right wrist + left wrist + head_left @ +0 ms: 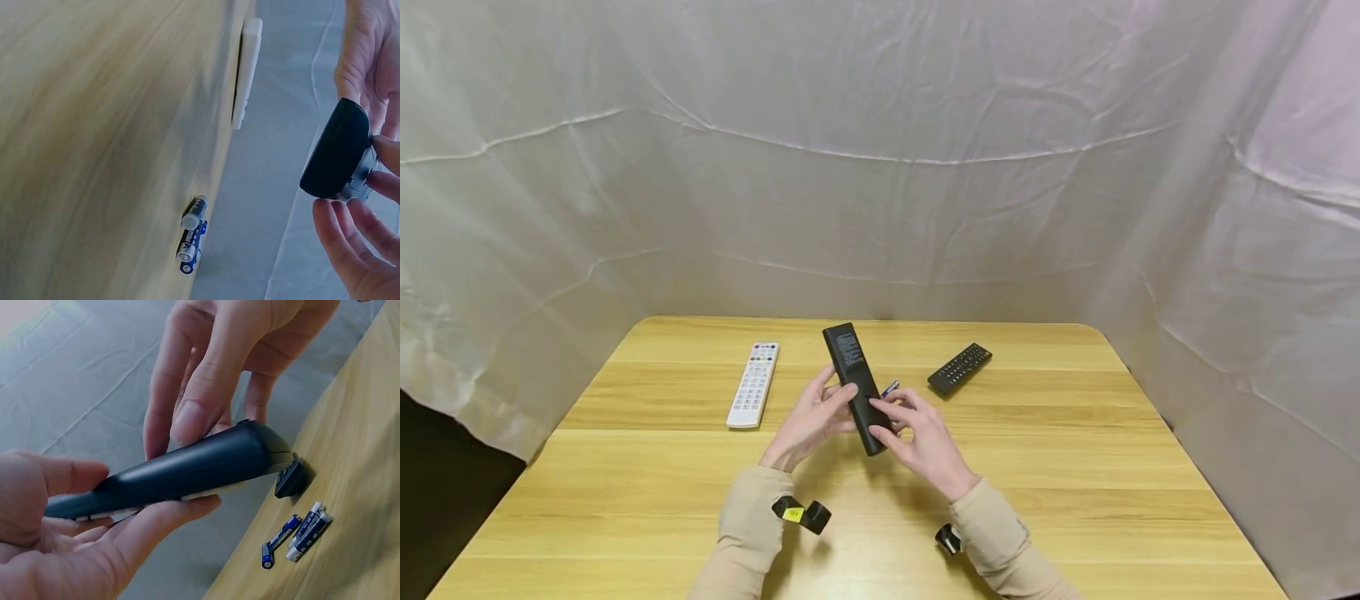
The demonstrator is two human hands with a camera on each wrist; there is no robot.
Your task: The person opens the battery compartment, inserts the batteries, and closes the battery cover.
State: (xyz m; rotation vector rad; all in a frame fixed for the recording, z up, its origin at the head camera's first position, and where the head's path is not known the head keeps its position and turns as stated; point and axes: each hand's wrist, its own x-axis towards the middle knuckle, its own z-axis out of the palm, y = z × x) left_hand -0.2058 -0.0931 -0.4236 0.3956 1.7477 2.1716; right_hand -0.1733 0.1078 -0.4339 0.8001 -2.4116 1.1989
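A black remote control [850, 354] is held above the table with its labelled back facing up. My left hand [808, 423] grips its left side, thumb on the back and fingers beneath the button side. At the near end, my right hand [931, 442] holds the remote, with thumb and a fingertip on the back; other fingers reach underneath, as the right wrist view shows. Several blue and silver batteries [307, 536] lie together on the table beyond the remote. In the head view the hands mostly hide them. Whether the battery cover has shifted, I cannot tell.
A white remote control [752, 387] lies on the left of the wooden table [625, 483]. To the right lies a smaller black remote [960, 369], buttons up. Grey cloth [880, 208] hangs behind the table and at its sides.
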